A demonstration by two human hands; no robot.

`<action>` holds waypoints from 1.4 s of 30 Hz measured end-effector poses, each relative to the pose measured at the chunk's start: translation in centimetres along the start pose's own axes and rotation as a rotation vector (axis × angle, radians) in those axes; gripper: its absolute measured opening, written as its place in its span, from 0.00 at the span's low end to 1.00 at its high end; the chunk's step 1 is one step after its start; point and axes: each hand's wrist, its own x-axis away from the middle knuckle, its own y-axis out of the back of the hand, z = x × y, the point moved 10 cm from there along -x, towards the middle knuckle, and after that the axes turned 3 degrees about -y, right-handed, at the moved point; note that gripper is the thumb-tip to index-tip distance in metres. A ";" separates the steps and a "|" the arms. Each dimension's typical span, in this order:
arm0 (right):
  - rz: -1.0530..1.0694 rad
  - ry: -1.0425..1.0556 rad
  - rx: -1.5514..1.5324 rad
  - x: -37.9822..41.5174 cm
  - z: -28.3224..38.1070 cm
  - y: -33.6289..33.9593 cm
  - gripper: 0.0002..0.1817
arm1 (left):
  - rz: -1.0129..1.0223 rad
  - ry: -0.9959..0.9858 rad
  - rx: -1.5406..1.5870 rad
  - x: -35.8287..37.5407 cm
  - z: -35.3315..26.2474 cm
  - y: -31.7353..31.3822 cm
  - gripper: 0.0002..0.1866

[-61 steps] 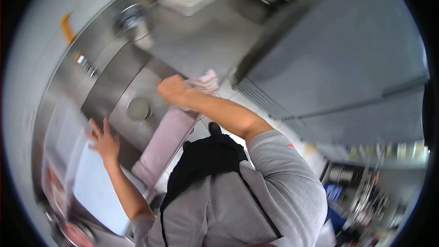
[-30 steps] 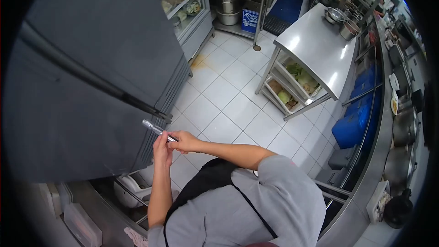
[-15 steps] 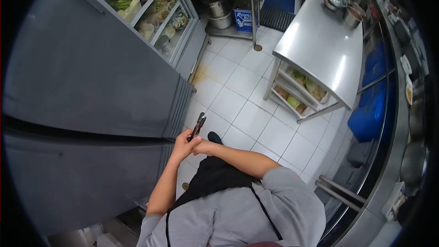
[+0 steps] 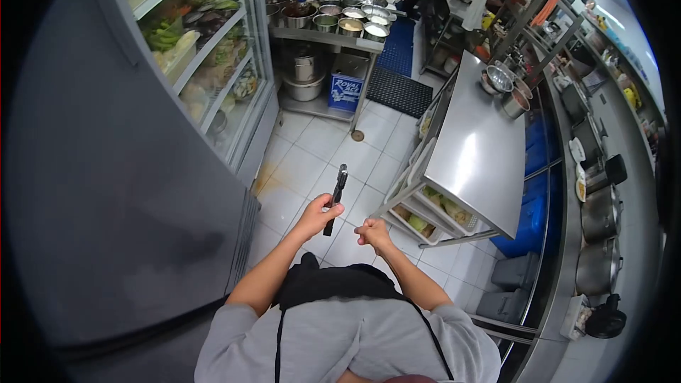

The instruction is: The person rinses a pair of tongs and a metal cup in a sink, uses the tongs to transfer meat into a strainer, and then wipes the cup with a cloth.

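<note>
My left hand [image 4: 317, 218] is closed around a slim dark tool [image 4: 339, 188] with a metallic upper end. It points up and away over the floor, and its exact kind is hard to make out. To the right, apart from the tool, my right hand [image 4: 374, 234] has its fingers curled together. Whether anything small sits inside them is hidden. Both hands are in front of the black apron [image 4: 333, 284], above the white floor tiles.
A grey fridge [image 4: 128, 191] and a glass-door cooler [image 4: 213, 64] of vegetables stand left. Right is a steel table [image 4: 472, 163] with metal bowls [image 4: 499, 79] and produce crates below. Ahead are a shelf of metal containers [image 4: 351, 26], a black mat [image 4: 401, 91] and people further back.
My hands were together near the fridge and are now apart, with the tool in the left one. My view has turned and lifted, bringing in more of the kitchen ahead.
</note>
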 end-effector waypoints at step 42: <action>-0.607 0.152 -0.227 -36.6 37.9 26.4 0.18 | 0.515 0.329 0.130 -65.8 -1.5 -12.9 0.09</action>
